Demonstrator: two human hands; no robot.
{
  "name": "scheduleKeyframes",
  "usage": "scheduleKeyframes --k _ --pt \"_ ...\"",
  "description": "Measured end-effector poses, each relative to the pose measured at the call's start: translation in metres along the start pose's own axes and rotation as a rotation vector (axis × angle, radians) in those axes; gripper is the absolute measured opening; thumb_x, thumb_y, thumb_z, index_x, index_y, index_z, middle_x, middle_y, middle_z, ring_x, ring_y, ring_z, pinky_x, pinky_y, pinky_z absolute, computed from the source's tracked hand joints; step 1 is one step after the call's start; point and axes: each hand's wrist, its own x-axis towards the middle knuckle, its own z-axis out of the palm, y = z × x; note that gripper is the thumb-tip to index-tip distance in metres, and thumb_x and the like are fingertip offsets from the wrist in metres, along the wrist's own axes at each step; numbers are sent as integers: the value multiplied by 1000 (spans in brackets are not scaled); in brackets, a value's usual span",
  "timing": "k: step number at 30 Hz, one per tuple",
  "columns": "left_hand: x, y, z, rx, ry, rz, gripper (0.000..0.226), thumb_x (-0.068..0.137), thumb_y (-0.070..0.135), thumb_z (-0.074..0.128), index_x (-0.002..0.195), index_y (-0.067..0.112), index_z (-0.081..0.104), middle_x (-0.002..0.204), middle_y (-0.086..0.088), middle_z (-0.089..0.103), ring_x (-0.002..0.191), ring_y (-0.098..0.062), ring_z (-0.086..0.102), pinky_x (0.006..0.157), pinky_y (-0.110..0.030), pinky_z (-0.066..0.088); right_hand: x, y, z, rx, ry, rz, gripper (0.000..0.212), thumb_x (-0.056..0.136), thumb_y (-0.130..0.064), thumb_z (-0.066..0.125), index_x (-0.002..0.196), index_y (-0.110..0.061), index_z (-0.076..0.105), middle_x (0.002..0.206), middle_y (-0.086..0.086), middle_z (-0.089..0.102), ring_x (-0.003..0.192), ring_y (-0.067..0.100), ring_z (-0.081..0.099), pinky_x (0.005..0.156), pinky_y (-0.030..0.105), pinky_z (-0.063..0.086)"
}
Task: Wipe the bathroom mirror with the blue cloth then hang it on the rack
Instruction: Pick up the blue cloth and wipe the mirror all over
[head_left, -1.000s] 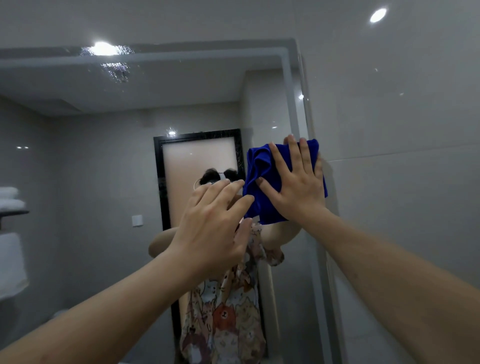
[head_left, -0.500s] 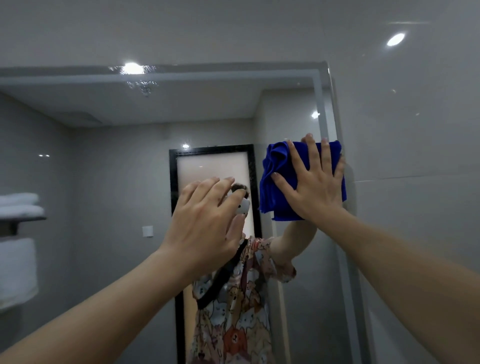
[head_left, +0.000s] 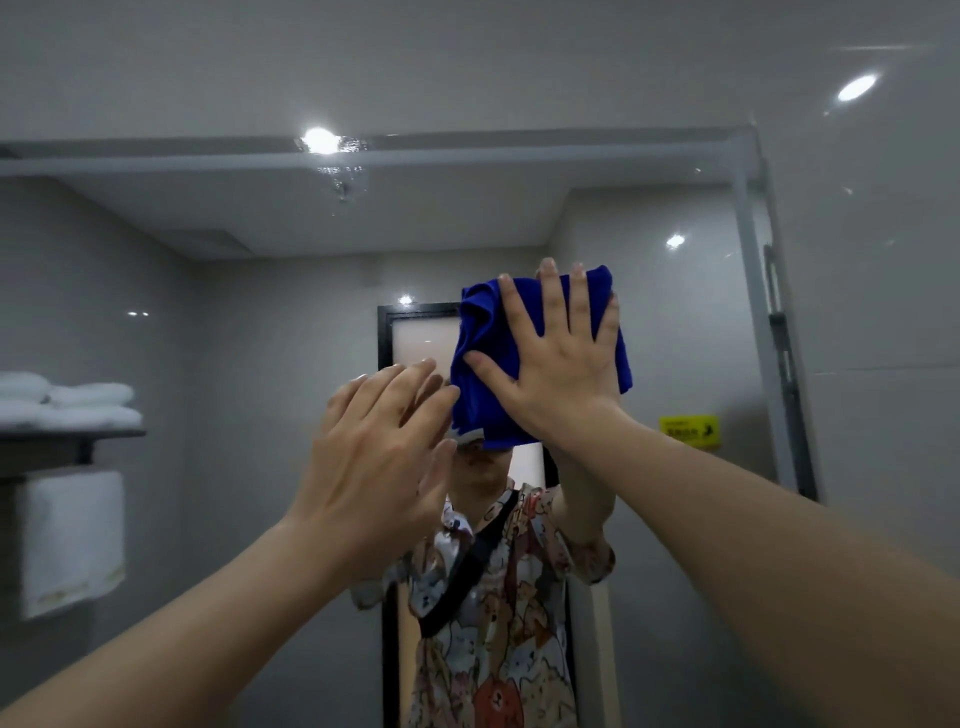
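Against mirror (head_left: 260, 322), right hand (head_left: 558, 364) presses blue cloth (head_left: 483, 364).

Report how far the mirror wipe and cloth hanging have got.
Done: nothing visibly finished. In hand: the right hand presses the blue cloth flat against the mirror, fingers spread; the left hand hovers open beside it. Left: water spots near the mirror's top edge, then hanging the cloth.

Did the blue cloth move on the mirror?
Yes. The blue cloth slid left, away from the mirror's right edge, under the right hand.
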Motion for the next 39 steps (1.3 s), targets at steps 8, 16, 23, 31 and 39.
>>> scheduleKeyframes --k 8,16,23,31,39 --pt "-48 -81 -26 -12 96 -56 55 94 42 46 134 7 61 145 -20 54 127 -37 54 103 -52 42 9 -117 17 21 25 -65 93 92 -86 15 165 -29 15 172 19 14 158 45 4 121 72 4" --pt "-101 -176 -65 21 42 -129 55 91 38 48 137 9 59 148 -17 51 131 -37 51 107 -51 39 15 -225 31 21 44 -86 95 92 -87 17 165 -26 19 170 21 18 157 46 8 120 73 6" --pt "-137 -248 -90 -19 -4 -232 55 91 37 53 140 13 55 149 -12 50 137 -32 46 112 -49 36 15 -318 42 11 67 -70 93 94 -86 20 164 -26 23 169 22 20 156 47 11 120 73 6" --pt "-151 -289 -102 15 -84 -252 57 89 39 51 141 16 54 151 -10 48 139 -31 43 114 -51 35 19 -342 41 -1 49 -44 93 94 -86 15 165 -26 18 170 22 16 157 47 7 120 74 6" --pt "-167 -309 -106 106 -140 -252 56 86 36 57 138 17 54 148 -10 51 137 -30 46 112 -49 36 23 -364 45 24 53 -79 96 92 -87 14 166 -27 16 171 22 13 157 47 5 120 74 3"
